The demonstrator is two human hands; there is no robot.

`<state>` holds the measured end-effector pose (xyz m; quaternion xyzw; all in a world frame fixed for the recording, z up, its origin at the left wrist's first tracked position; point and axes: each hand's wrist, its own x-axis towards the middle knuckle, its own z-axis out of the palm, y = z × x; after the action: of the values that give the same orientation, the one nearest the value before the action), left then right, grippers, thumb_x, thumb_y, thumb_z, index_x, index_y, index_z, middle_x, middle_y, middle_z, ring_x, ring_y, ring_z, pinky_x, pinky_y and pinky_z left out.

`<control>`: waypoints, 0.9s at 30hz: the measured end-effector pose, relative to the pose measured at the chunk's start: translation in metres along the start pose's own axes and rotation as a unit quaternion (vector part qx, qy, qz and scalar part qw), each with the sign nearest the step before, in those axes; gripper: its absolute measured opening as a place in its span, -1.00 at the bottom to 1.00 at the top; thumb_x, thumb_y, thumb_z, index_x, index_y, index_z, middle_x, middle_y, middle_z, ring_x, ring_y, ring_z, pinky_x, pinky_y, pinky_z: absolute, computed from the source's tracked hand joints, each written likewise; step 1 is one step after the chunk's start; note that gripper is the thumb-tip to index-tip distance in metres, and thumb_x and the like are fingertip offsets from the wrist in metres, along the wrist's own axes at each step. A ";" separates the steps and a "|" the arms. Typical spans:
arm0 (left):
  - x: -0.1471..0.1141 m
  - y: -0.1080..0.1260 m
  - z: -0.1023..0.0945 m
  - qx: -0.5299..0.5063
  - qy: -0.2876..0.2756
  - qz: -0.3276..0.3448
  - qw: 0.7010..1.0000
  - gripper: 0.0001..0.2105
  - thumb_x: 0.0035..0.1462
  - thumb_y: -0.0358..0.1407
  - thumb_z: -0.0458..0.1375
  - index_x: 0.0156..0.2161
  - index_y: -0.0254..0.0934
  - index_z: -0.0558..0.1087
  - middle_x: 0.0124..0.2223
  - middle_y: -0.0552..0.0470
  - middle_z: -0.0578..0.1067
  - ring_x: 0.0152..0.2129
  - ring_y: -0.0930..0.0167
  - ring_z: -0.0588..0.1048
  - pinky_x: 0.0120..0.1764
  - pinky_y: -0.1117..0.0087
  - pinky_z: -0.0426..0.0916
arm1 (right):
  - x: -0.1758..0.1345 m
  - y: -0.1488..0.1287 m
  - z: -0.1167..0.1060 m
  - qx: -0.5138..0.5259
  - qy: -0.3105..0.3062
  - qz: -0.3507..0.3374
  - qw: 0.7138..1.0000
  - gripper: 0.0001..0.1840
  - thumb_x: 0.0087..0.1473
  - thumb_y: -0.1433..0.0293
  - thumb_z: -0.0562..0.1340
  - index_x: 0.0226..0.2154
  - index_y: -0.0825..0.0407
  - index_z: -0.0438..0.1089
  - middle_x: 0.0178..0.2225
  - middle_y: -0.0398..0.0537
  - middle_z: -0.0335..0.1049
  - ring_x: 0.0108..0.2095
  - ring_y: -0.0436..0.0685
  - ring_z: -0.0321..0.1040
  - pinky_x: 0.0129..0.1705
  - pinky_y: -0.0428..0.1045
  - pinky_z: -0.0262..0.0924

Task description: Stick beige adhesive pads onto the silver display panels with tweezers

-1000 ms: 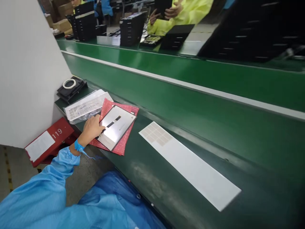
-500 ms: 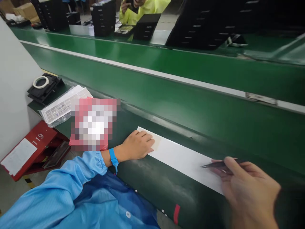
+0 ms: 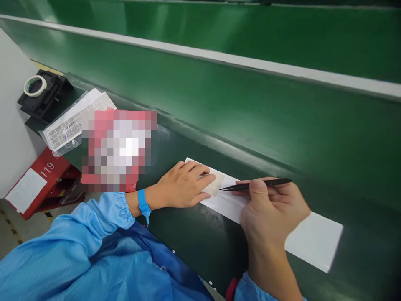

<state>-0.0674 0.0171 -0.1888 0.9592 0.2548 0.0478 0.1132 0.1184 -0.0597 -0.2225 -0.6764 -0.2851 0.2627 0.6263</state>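
Steadying the paper (image 3: 316, 241), apparently, the left hand (image 3: 183, 186) lay spread; the right hand (image 3: 271, 211) gripped tweezers (image 3: 277, 182) toward nine o'clock.

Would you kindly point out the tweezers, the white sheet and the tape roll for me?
Tweezers (image 3: 276, 182): head view, on the rear part of the dark handle.
White sheet (image 3: 316, 239): head view, on its bare, blank end.
Tape roll (image 3: 44, 85): head view, on the pale ring, not the hole.
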 end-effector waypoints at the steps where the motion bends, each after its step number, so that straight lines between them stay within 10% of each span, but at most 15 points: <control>1: 0.000 0.000 0.000 -0.001 0.000 0.001 1.000 -0.57 0.47 -0.09 0.10 0.28 -0.29 0.41 0.24 -0.18 0.43 0.15 0.17 0.39 0.09 0.18 0.28 | -0.001 -0.001 -0.002 -0.006 0.006 -0.004 1.000 -0.35 0.05 -0.10 0.48 -0.24 0.10 0.32 -0.32 0.01 0.47 -0.42 0.12 0.47 -0.33 0.01 0.48; 9: 0.001 0.001 -0.002 -0.002 -0.001 -0.001 1.000 -0.58 0.48 -0.09 0.11 0.28 -0.28 0.40 0.25 -0.14 0.44 0.16 0.18 0.38 0.07 0.18 0.26 | -0.002 -0.005 0.001 -0.032 0.015 -0.032 0.999 -0.65 0.09 0.19 0.41 -0.27 0.10 0.36 -0.36 0.02 0.47 -0.43 0.13 0.48 -0.35 -0.05 0.46; 27: 0.001 0.003 -0.003 0.001 0.007 0.000 1.000 -0.60 0.47 -0.11 0.14 0.25 -0.30 0.42 0.23 -0.13 0.46 0.15 0.20 0.40 0.05 0.20 0.26 | 0.001 -0.005 0.003 -0.012 0.027 -0.044 0.999 -0.65 0.01 0.22 0.43 -0.32 0.10 0.36 -0.41 0.03 0.45 -0.46 0.15 0.47 -0.39 -0.06 0.45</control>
<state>-0.0659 0.0158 -0.1852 0.9589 0.2555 0.0547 0.1102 0.1160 -0.0567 -0.2179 -0.6777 -0.3011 0.2133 0.6361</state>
